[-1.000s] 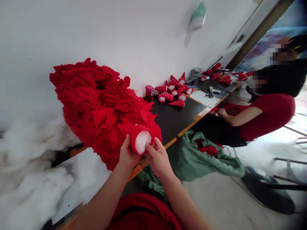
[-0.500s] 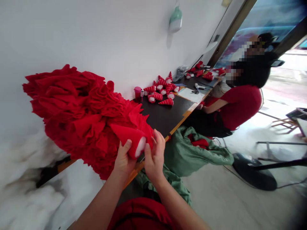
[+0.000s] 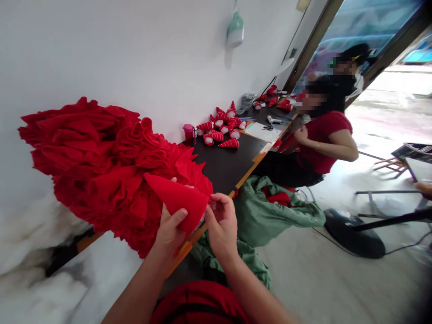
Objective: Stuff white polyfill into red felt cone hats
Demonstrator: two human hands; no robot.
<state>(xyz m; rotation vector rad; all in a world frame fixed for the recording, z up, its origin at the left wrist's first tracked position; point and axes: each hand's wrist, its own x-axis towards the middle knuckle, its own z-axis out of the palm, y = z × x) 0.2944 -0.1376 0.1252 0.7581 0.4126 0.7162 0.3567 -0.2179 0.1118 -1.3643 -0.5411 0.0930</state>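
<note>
A red felt cone (image 3: 182,200) is in my left hand (image 3: 172,227), thumb on its near face and fingers behind it. Its tip points up and left, and its wide rim faces my right hand (image 3: 222,225). The thumb and bent fingers of that hand are pinched together right at the rim; anything small between them is too fine to make out. Only a sliver of the white stuffing shows under the rim. Just behind the cone lies a big heap of ruffled red felt pieces (image 3: 101,153).
On the dark table (image 3: 219,164) stand striped red stuffed cones (image 3: 229,143), a pink cup (image 3: 188,133) and scissors (image 3: 268,128). A green sack (image 3: 266,220) sits beside the table edge. White stuffing (image 3: 37,288) lies at left. Co-workers (image 3: 324,139) sit farther along; a black round base (image 3: 353,234) stands right.
The cone has turned in my left hand, so its white-filled end no longer faces me. My right hand stays near the rim. The nearer co-worker has straightened up and raised a hand.
</note>
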